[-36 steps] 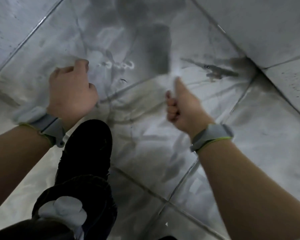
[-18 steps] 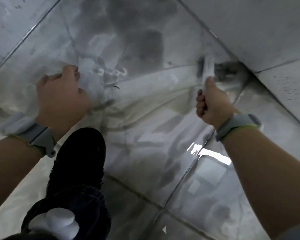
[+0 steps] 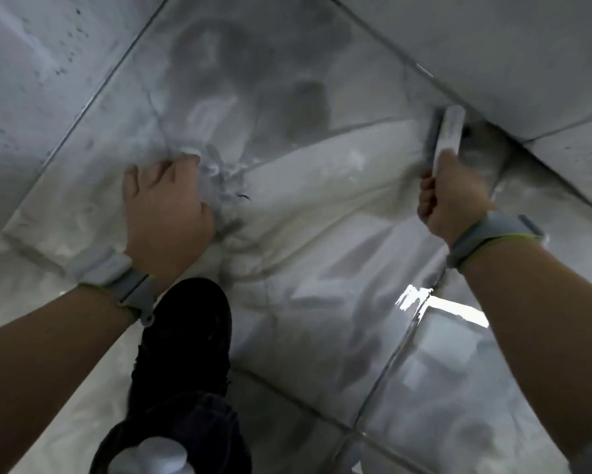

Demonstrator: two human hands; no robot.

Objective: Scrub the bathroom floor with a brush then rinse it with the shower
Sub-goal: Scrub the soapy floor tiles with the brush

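Note:
A white-handled brush (image 3: 449, 128) has its head pressed on the wet grey tiled floor (image 3: 322, 241), right at the foot of the right wall. My right hand (image 3: 450, 196) grips the brush's handle from below. At the left, my left hand (image 3: 166, 206) is curled round a pale thing, mostly hidden by the knuckles, that looks like the shower head. Water splashes (image 3: 221, 176) on the tile just beyond those fingers. Streams run over the floor between my hands.
My foot in a black shoe (image 3: 185, 336) stands on the tiles below my left hand. Tiled walls close the space at the left (image 3: 31, 70) and the right (image 3: 510, 46). A bright reflection (image 3: 421, 299) lies on the wet floor.
My right hand has carried the brush rightward and away from me, to the foot of the right wall. My left hand stays in place, still curled, with water splashing ahead of it.

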